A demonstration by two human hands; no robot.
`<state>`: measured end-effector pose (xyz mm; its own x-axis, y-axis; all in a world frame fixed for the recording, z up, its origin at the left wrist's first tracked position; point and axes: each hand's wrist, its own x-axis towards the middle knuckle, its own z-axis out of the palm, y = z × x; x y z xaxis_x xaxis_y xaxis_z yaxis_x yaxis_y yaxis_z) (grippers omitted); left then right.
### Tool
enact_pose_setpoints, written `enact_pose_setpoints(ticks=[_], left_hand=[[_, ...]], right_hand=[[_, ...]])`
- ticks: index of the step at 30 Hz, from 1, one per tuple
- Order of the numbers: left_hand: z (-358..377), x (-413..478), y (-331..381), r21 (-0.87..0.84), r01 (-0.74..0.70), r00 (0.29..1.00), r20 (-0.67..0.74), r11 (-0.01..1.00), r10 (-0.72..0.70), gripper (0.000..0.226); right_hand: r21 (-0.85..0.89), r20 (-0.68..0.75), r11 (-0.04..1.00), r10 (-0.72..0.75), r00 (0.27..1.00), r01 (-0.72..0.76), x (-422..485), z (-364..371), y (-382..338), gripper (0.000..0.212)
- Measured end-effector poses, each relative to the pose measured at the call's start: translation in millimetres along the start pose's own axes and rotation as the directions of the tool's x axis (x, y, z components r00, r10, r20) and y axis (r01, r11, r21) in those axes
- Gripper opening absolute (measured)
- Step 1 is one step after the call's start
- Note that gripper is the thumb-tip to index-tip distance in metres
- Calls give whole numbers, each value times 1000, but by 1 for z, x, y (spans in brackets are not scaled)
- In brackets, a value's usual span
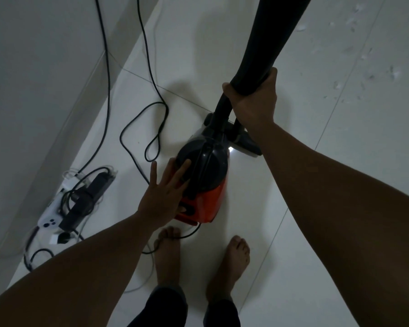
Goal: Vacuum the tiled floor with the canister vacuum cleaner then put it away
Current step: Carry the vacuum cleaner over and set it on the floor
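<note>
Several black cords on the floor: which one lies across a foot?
The cord leaving the red vacuum cleaner's rear end: it crosses the left foot's toes. The other black cords lie farther off toward the wall, clear of both feet.

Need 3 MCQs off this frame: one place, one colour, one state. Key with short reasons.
1. Where is the power strip relative to the vacuum canister?
A. To its left, by the wall
B. To its right
C. On top of it

2. What colour is the canister's lower body?
A. Blue
B. Orange-red
C. Green

3. What is the right hand doing?
A. Hanging idle
B. Lying flat on the tiles
C. Gripping the black tube

Key:
1 A, the strip lies at the foot of the wall, left of the canister.
2 B, orange-red shows below the dark top.
3 C, its fingers curl round the tube.
</note>
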<state>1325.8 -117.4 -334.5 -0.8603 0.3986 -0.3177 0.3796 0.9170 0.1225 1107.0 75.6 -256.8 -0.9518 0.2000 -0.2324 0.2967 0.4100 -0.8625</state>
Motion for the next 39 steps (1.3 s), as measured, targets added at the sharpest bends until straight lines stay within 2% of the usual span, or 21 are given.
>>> enact_pose_setpoints(ticks=[19, 23, 28, 34, 39], left_hand=[[2, 0, -5, 42, -17, 999, 33, 999, 16, 118], [-1, -1, -3, 15, -16, 998, 66, 1000, 15, 113], [-14, 5, -3, -118, 60, 992, 117, 991, -46, 106], [-45, 21, 7, -429, 136, 988, -2, 893, -152, 77], [-71, 35, 17, -501, 278, 960, 112, 820, -256, 88]], right_hand=[[17, 13, 999, -30, 999, 30, 8, -1, 4, 70], [22, 26, 1000, -18, 999, 18, 6, -3, 4, 68], [78, 46, 997, 12, 999, -16, 4, -7, 2, 67], [101, 97, 994, 24, 995, -34, 3, -16, 4, 62], [84, 134, 996, 5, 991, -16, 6, -34, -18, 53]])
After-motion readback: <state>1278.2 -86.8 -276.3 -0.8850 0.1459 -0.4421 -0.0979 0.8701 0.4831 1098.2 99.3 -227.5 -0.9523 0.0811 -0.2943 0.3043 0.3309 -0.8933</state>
